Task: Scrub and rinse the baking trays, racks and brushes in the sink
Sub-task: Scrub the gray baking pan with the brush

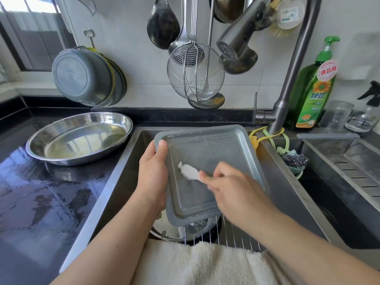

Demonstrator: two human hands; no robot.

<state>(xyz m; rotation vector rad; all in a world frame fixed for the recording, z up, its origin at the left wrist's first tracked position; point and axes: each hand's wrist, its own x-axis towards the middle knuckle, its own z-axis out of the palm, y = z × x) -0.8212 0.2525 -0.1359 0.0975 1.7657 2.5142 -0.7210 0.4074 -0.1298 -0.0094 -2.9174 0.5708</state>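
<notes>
tray held over the sink, white scrubber on its base

a grey rectangular metal baking tray (207, 171) was held tilted above the steel sink basin (131, 161), its near end lower than its far end. the left hand (153, 173) grasped the tray's left rim, thumb lying over the far-left corner and the fingers curled under the edge. the right hand (232, 188) reached in from the near right, its fingers pinching a small white scrubbing piece (190, 171) that was pressed against the tray's inner base; the piece was blurred, so what kind of scrubber it was could not be told.

beneath the tray's near end, a wire rack (207, 233) lay in the basin over a round steel dish (174, 231). a cream fluffy towel (197, 264) draped the sink's near edge.

on the wet black surface (41, 192) to the left sat a shiny oval steel pan (80, 138). a grey pull-out tap (238, 46) hung above the far side of the basin, and a green dish-soap bottle (314, 87) stood just right of its base. a dark metal scouring ball (296, 161) rested in a holder on the right sink wall. a wire skimmer (195, 70) and a grey round basin (82, 77) hung on the far wall.
</notes>
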